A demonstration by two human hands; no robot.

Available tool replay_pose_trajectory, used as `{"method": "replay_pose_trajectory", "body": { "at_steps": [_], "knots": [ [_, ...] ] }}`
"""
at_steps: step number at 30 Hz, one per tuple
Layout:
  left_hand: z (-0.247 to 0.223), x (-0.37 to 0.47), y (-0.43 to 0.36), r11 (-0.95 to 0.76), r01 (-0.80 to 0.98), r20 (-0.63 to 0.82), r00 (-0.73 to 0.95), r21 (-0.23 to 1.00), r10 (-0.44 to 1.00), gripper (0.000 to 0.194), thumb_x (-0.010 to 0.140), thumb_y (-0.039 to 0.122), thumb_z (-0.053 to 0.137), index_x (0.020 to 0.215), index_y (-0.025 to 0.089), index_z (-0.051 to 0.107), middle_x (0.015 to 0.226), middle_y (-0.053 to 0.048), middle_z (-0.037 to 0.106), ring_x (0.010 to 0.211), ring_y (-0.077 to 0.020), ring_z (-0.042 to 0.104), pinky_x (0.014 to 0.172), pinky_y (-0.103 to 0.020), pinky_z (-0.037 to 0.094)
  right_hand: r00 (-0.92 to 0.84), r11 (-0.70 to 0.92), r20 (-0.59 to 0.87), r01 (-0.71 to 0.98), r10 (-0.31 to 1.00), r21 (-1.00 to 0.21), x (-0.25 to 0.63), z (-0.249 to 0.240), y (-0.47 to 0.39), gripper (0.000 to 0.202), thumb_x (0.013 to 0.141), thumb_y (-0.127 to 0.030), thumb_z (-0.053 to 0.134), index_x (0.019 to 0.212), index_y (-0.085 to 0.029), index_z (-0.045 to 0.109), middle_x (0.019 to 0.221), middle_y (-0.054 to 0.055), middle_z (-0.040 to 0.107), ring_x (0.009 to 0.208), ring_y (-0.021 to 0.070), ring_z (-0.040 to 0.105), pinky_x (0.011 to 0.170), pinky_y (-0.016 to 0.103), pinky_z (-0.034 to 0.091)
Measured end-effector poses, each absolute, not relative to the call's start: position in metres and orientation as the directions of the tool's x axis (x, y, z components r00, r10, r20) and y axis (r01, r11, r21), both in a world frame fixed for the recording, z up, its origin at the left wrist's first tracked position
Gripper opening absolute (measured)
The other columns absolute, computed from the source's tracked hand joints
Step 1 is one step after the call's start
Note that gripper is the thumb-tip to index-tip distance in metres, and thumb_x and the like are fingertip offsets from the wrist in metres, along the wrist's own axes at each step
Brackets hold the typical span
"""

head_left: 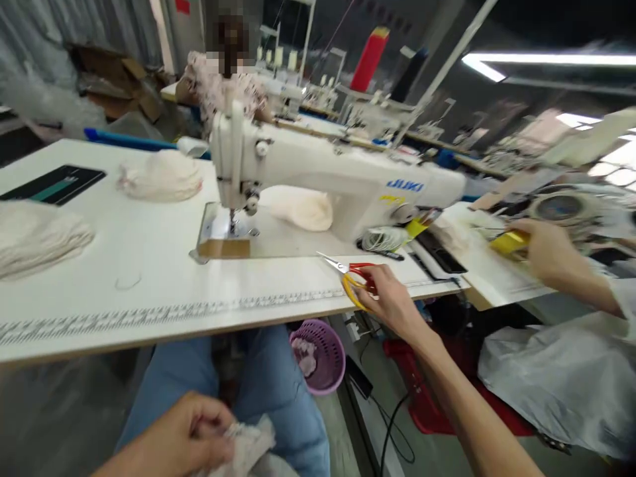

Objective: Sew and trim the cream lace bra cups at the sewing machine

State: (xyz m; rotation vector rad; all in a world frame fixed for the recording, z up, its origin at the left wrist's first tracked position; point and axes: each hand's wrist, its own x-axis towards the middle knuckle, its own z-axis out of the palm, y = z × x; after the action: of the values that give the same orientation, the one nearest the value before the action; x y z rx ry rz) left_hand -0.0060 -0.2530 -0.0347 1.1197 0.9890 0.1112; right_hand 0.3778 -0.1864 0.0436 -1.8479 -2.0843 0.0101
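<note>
My right hand is closed around the handles of a pair of scissors, one loop red and one yellow. The slim blades point left, over the front part of the white sewing table. Low in view, over my lap, my left hand pinches a piece of thin whitish cloth, whose lower part runs out of the picture. A white sewing machine stands behind the scissors, its needle to the left of them. Pale cloth lies under the machine's arm.
Stacks of cream cloth lie on the table's left, near a black phone-like slab. A printed ruler follows the front edge. Below stands a purple basket. At right, a co-worker's hand holds something yellow. Another person sits beyond.
</note>
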Motion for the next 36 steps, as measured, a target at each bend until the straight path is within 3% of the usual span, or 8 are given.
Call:
{"method": "replay_pose_trajectory", "body": {
  "at_steps": [2,4,6,8,12,17,26,36],
  "knots": [
    [-0.023,-0.006,-0.253,0.534,0.340,-0.608,0.634,0.774,0.478,0.056,0.055,0.065,0.077,0.074,0.013,0.067,0.051,0.007,0.045,0.052,-0.0088,0.035,0.049,-0.021,0.023,-0.115,0.187,0.248,0.938,0.962,-0.292,0.360,0.045,-0.208,0.027,0.088,-0.029,0.052,0.112,-0.017,0.050,0.106,0.012,0.055,0.089,0.0226,0.058,0.078,0.035,0.048],
    [-0.014,-0.004,-0.251,0.571,0.333,-0.626,0.635,0.750,0.452,0.052,0.058,0.061,0.077,0.074,0.012,0.070,0.051,0.006,0.045,0.051,-0.0093,0.036,0.050,-0.022,0.025,-0.135,0.230,0.234,0.865,0.963,-0.447,0.337,0.048,-0.235,0.022,0.085,-0.030,0.057,0.104,-0.019,0.052,0.094,0.007,0.058,0.081,0.0203,0.058,0.071,0.030,0.048],
    [-0.010,-0.005,-0.250,0.582,0.337,-0.636,0.632,0.740,0.443,0.047,0.062,0.058,0.076,0.075,0.012,0.072,0.052,0.005,0.047,0.052,-0.0098,0.037,0.050,-0.022,0.027,-0.192,0.206,0.088,0.772,0.977,-0.602,0.312,0.048,-0.262,0.022,0.083,-0.025,0.061,0.104,-0.022,0.053,0.095,0.006,0.059,0.081,0.0184,0.058,0.070,0.026,0.047],
    [-0.011,-0.007,-0.251,0.576,0.342,-0.635,0.633,0.743,0.443,0.045,0.064,0.056,0.074,0.075,0.012,0.072,0.053,0.004,0.049,0.052,-0.0101,0.038,0.050,-0.021,0.027,-0.287,0.151,-0.098,0.730,0.953,-0.667,0.289,0.044,-0.283,0.045,0.072,-0.030,0.075,0.111,-0.023,0.054,0.105,0.006,0.060,0.093,0.0204,0.058,0.080,0.026,0.046],
    [-0.018,-0.012,-0.254,0.562,0.366,-0.648,0.607,0.742,0.460,0.043,0.062,0.056,0.075,0.073,0.015,0.070,0.055,0.004,0.052,0.054,-0.0115,0.042,0.051,-0.020,0.030,-0.383,0.062,-0.319,0.718,0.867,-0.693,0.262,0.026,-0.300,0.046,0.066,-0.034,0.078,0.108,-0.023,0.060,0.102,0.004,0.062,0.089,0.0195,0.059,0.077,0.023,0.045],
    [-0.020,-0.013,-0.258,0.567,0.388,-0.674,0.563,0.726,0.479,0.036,0.061,0.050,0.076,0.071,0.017,0.068,0.054,0.006,0.052,0.055,-0.0118,0.043,0.053,-0.020,0.034,-0.417,-0.017,-0.417,0.690,0.807,-0.724,0.257,0.009,-0.301,0.047,0.063,-0.033,0.080,0.106,-0.023,0.061,0.101,0.003,0.063,0.091,0.0200,0.058,0.078,0.024,0.042],
    [-0.016,-0.011,-0.256,0.591,0.402,-0.697,0.565,0.700,0.441,0.035,0.059,0.052,0.076,0.066,0.019,0.066,0.056,0.004,0.055,0.056,-0.0129,0.046,0.054,-0.021,0.035,-0.431,-0.018,-0.442,0.700,0.786,-0.714,0.258,0.003,-0.303,0.033,0.064,-0.012,0.069,0.094,-0.023,0.061,0.089,-0.002,0.061,0.077,0.0136,0.053,0.063,0.020,0.034],
    [-0.007,-0.007,-0.256,0.575,0.402,-0.690,0.550,0.713,0.471,0.036,0.067,0.050,0.069,0.068,0.015,0.064,0.053,0.006,0.044,0.054,-0.0103,0.034,0.050,-0.021,0.024,-0.449,-0.003,-0.435,0.693,0.781,-0.721,0.260,-0.002,-0.303,0.030,0.067,-0.018,0.069,0.096,-0.022,0.061,0.088,-0.001,0.060,0.073,0.0134,0.051,0.057,0.020,0.031]
  ]
}}
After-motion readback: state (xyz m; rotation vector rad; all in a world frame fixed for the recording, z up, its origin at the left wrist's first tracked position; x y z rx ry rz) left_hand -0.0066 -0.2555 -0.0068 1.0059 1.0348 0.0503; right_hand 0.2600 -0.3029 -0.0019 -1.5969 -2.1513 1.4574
